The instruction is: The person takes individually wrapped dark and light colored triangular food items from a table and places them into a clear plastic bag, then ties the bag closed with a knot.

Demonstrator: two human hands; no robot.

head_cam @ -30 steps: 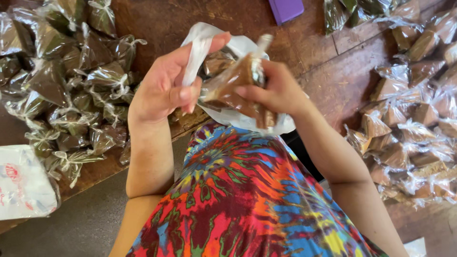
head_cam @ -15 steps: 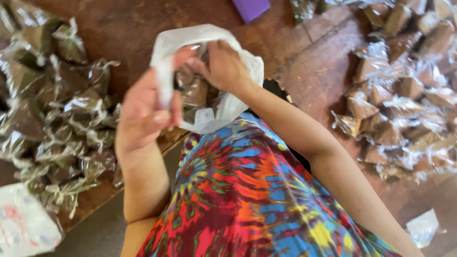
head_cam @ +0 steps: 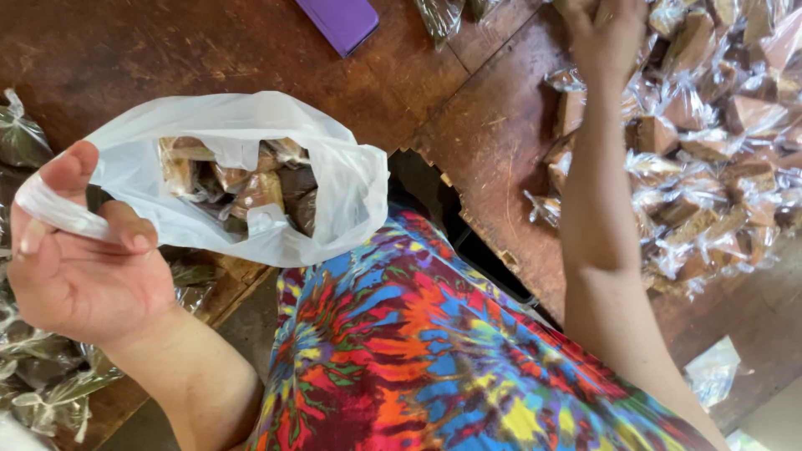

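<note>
The left hand (head_cam: 79,267) is pinching the white plastic bag's (head_cam: 251,167) handle at lower left; the right hand (head_cam: 606,33) is reaching into wrapped packets (head_cam: 710,150) upper right, its grip unclear.

A white plastic bag (head_cam: 242,179) hangs open at left centre, with clear-wrapped brown blocks (head_cam: 251,188) showing inside. A heap of clear cellophane packets of brown blocks (head_cam: 718,142) covers the wooden surface at right. Darker, knotted clear packets (head_cam: 42,376) lie along the left edge. A flat purple rectangular package (head_cam: 338,21) sits at the top
</note>
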